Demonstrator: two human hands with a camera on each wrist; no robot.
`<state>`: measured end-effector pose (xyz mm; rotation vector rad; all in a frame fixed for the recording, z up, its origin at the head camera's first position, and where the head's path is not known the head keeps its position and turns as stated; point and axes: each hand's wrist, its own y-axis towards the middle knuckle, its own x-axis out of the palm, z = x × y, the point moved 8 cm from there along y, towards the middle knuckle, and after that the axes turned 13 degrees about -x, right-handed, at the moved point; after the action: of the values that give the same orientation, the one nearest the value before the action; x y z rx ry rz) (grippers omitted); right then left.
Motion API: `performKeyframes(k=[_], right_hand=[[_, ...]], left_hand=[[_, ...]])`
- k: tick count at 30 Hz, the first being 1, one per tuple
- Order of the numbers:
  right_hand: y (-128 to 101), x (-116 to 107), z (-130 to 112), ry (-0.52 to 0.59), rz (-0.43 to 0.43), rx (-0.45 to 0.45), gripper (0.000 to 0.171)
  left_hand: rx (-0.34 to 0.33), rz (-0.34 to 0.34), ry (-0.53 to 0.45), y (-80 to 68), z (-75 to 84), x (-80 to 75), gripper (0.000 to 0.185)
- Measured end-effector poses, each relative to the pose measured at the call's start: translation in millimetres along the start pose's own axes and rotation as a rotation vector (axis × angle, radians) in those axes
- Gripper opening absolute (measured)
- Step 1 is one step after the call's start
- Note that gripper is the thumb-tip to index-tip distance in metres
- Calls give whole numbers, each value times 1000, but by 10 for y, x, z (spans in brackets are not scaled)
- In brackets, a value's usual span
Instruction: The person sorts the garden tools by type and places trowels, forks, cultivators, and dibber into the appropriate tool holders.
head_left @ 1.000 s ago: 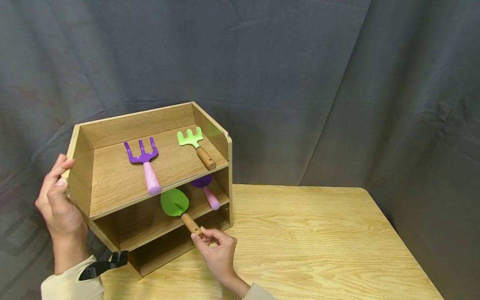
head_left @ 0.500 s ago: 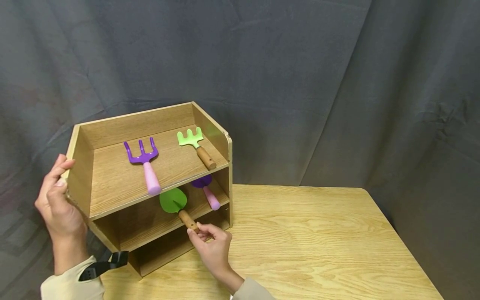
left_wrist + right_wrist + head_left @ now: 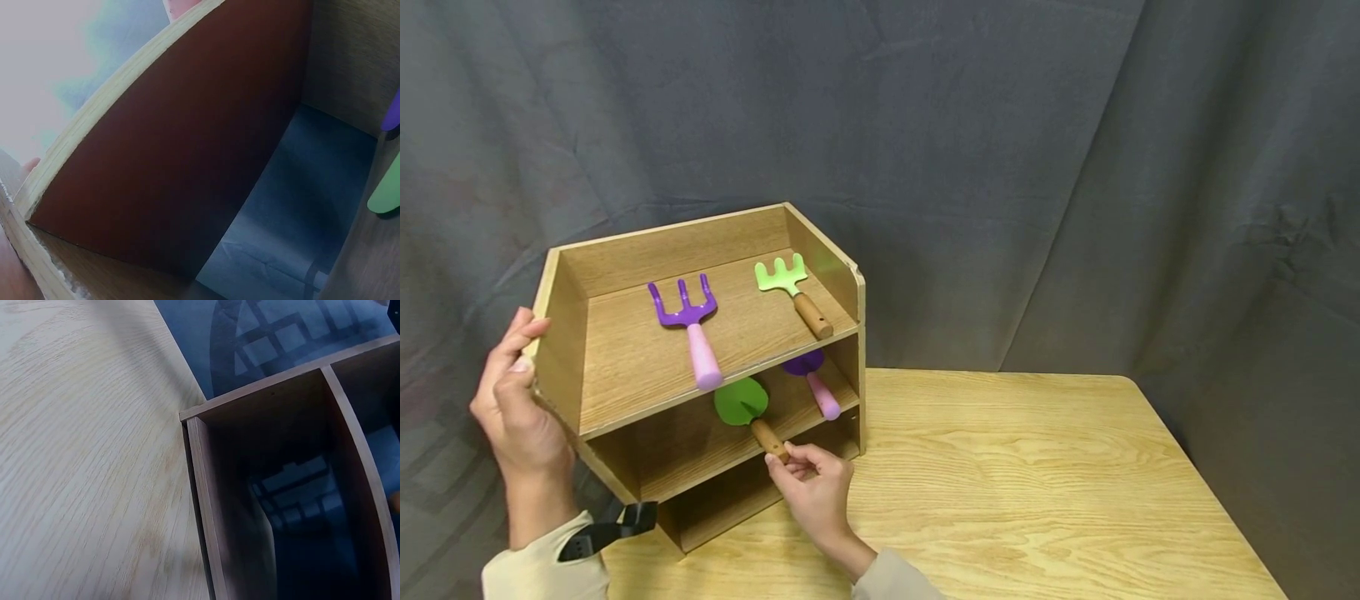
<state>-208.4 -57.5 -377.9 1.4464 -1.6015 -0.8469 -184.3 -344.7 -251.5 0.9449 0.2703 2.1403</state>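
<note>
A small wooden shelf unit (image 3: pixel 625 358) stands at the left of the table. My left hand (image 3: pixel 523 408) grips the upper front edge of its left side panel, thumb in front and fingers over the edge. My right hand (image 3: pixel 820 492) pinches the end of the wooden handle of a green garden trowel (image 3: pixel 741 401), whose blade reaches into the middle compartment. Right of it in that compartment lies a purple trowel (image 3: pixel 823 397) with a pink handle. On the top shelf lie a purple hand fork (image 3: pixel 687 316) with a pink handle and a light green hand rake (image 3: pixel 782 277).
The wooden table (image 3: pixel 1037 475) extends to the right of the shelf unit. A dark grey cloth (image 3: pixel 962 167) hangs behind. In the right wrist view, the lower compartment's wooden edge (image 3: pixel 209 519) runs along the tabletop. A black strap (image 3: pixel 602 535) circles the left wrist.
My right hand has moved left and slightly upward with the green trowel, its blade shifting left in the middle compartment. The left hand and the other tools keep their places.
</note>
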Motion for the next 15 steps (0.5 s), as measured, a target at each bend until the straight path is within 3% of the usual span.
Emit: performKeyframes(k=[8,15], right_hand=[[-59,38,111,3,-4,94,10],[-267,106,378,47,4,121,11]], left_hand=[[77,-41,22,-5,4,0,43],[27,-15,7,-9,18,15,43]])
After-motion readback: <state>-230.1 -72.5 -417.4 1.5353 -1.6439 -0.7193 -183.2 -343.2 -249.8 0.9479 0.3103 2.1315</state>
